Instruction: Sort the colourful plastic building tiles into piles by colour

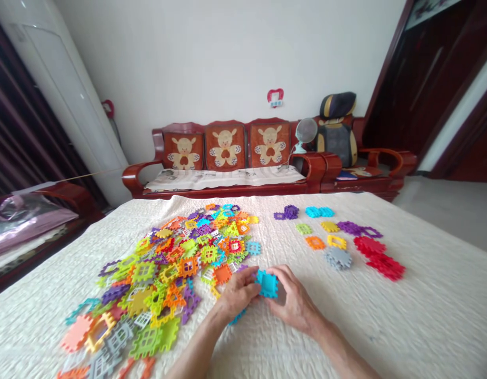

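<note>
Both hands meet over the white quilted cloth point(425, 316), pinching a turquoise square plastic tile point(267, 283) between them. My left hand point(238, 292) grips its left edge with curled fingers. My right hand point(292, 301) holds its right side. A second turquoise piece point(238, 317) shows under my left wrist. A big heap of mixed coloured tiles point(168, 268) lies just left of the hands.
Small sorted groups lie to the right: red tiles point(379, 258), grey tiles point(338, 258), purple tiles point(356, 229), blue tiles point(319, 212), plus orange, yellow and green. A red wooden sofa point(227, 158) stands behind, a tall white unit point(69, 95) at left.
</note>
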The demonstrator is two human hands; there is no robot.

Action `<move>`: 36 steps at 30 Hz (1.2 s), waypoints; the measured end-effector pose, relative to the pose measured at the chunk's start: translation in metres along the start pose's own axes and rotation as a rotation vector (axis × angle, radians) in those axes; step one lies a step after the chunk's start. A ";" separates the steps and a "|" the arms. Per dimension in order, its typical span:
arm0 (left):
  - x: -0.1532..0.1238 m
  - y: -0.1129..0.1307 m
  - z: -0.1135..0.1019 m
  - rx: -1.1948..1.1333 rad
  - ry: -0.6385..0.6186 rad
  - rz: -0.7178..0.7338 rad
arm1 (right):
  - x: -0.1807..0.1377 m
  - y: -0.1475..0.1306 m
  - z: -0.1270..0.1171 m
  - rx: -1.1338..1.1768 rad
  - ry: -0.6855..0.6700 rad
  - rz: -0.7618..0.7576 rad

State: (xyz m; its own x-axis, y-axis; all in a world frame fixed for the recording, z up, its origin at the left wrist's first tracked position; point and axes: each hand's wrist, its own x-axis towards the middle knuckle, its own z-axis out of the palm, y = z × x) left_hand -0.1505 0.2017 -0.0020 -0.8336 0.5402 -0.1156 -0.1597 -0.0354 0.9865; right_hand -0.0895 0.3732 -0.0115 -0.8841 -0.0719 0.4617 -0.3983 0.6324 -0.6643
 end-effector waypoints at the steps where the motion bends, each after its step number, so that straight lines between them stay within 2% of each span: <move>1: 0.000 0.000 -0.001 0.029 0.020 0.014 | 0.001 0.003 -0.002 -0.014 0.016 0.000; 3: -0.001 0.001 -0.004 0.104 0.062 0.028 | 0.003 0.010 -0.006 -0.051 0.075 0.013; 5: -0.005 0.004 -0.005 0.230 0.049 0.062 | 0.004 0.020 -0.012 -0.086 0.152 0.053; 7: -0.012 0.009 -0.002 0.421 -0.044 0.165 | 0.006 0.030 -0.017 -0.100 0.223 0.115; 11: -0.026 0.015 0.015 0.787 -0.321 0.488 | 0.007 0.045 -0.019 -0.076 0.291 0.197; 14: -0.026 0.013 0.021 0.968 -0.414 0.602 | 0.006 0.051 -0.015 -0.069 0.298 0.192; 17: -0.019 0.006 0.012 1.031 -0.344 0.597 | 0.006 0.056 -0.011 -0.061 0.304 0.182; 21: -0.010 -0.002 -0.011 1.066 -0.146 0.531 | 0.007 0.060 -0.010 -0.063 0.321 0.182; 24: -0.011 -0.003 -0.015 1.080 -0.029 0.512 | 0.005 0.060 -0.010 -0.063 0.337 0.201; 27: -0.015 -0.002 0.001 1.049 -0.035 0.549 | 0.002 0.055 -0.008 -0.048 0.364 0.238; 31: -0.012 -0.007 0.042 1.009 -0.153 0.552 | 0.015 0.047 -0.015 -0.048 0.407 0.248; 33: -0.005 -0.012 0.060 1.010 -0.195 0.543 | 0.035 0.051 -0.035 -0.098 0.418 0.190; 36: 0.007 -0.024 0.072 0.985 -0.156 0.561 | 0.076 0.074 -0.090 -0.234 0.419 0.135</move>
State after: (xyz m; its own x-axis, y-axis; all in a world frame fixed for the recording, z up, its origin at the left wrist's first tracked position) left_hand -0.1145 0.2672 -0.0183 -0.5709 0.7573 0.3171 0.7553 0.3330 0.5645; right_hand -0.1641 0.4838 0.0268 -0.7309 0.3084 0.6088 -0.1791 0.7741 -0.6072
